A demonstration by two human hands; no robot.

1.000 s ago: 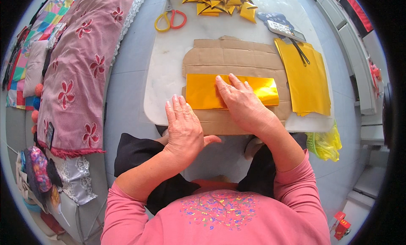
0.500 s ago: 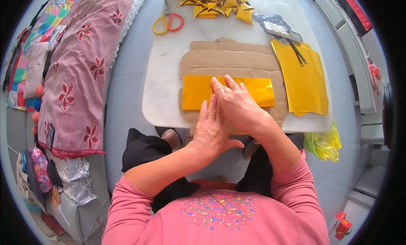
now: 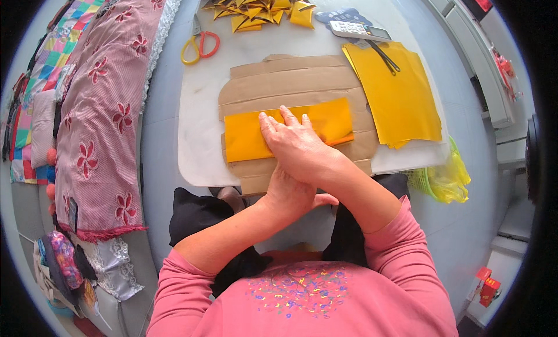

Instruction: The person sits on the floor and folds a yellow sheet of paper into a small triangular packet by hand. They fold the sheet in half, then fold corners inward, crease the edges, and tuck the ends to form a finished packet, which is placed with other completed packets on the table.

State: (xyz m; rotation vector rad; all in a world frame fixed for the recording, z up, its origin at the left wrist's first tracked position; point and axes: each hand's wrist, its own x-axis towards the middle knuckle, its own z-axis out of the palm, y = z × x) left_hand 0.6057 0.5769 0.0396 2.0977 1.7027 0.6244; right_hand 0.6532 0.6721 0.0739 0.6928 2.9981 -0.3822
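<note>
Across the brown cardboard [image 3: 285,78] lies a shiny gold foil-paper strip [image 3: 241,136], seemingly doubled over, its lower right edge looking slightly raised. The right hand [image 3: 296,148] rests palm-down on it, fingers outstretched and loosely parted, gripping nothing. Beneath it crosses the left hand [image 3: 288,194], thumb sticking out to the right; its fingers are hidden, so I cannot tell how they are set. The step in hand looks like pressing a fold flat; the next move would call for firm, even pressure along the near edge with the layers aligned. To the right sits a stack of gold sheets [image 3: 401,96]; farther off, scissors [image 3: 201,48] and a heap of folded gold pieces [image 3: 261,9] share the white tabletop [image 3: 195,145].
</note>
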